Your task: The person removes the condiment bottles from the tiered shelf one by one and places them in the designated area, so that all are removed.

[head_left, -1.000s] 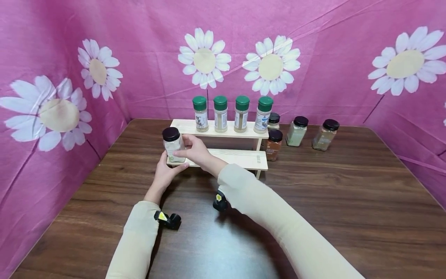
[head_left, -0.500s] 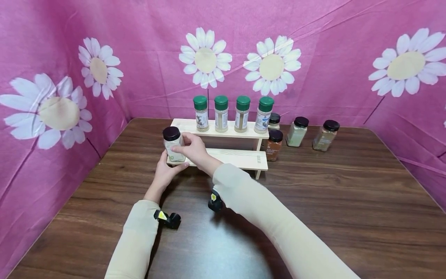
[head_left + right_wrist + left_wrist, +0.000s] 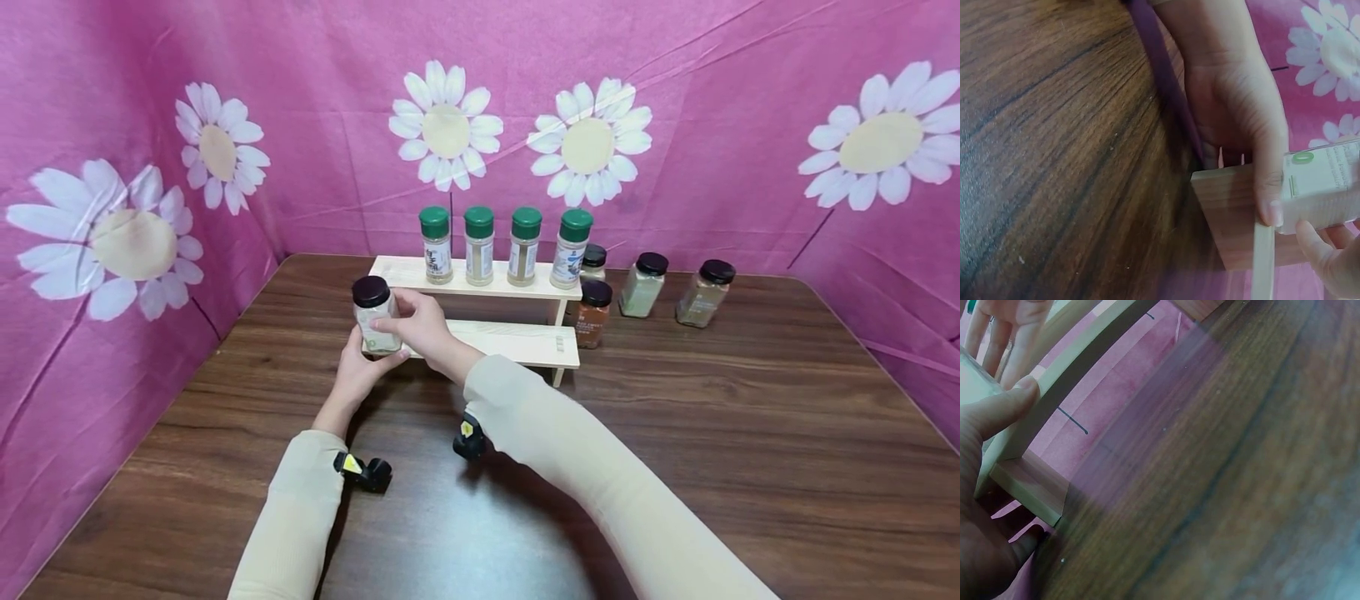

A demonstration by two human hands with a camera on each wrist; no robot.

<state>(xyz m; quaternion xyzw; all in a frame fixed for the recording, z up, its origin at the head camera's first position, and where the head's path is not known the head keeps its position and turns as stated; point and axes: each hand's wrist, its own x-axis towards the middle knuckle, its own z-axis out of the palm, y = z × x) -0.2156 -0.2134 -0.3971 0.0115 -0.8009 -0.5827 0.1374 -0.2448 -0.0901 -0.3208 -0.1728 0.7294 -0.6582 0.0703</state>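
Spice jar (image 3: 367,321), black-capped, stands upright, long axis vertical, just left of the right hand (image 3: 426,329), whose thumb and fingers pinch it. Left hand (image 3: 355,372), below the jar, clasps the end of the two-tier wooden rack (image 3: 510,343). Right hand nearer. Base probably on the lower board; fingers partly hide it.

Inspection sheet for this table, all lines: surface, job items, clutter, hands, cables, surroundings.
Surface: dark wood-grain table.
Job items: black-capped spice jar, upright, at the left end of the two-tier wooden rack's lower tier; four green-capped shakers on the upper.
Clutter: four more black-capped jars, by the rack's right side.
Hands: right hand holds the jar; left hand grips the rack's left end.
Cables: nothing seen.
Surroundings: pink daisy-print cloth.
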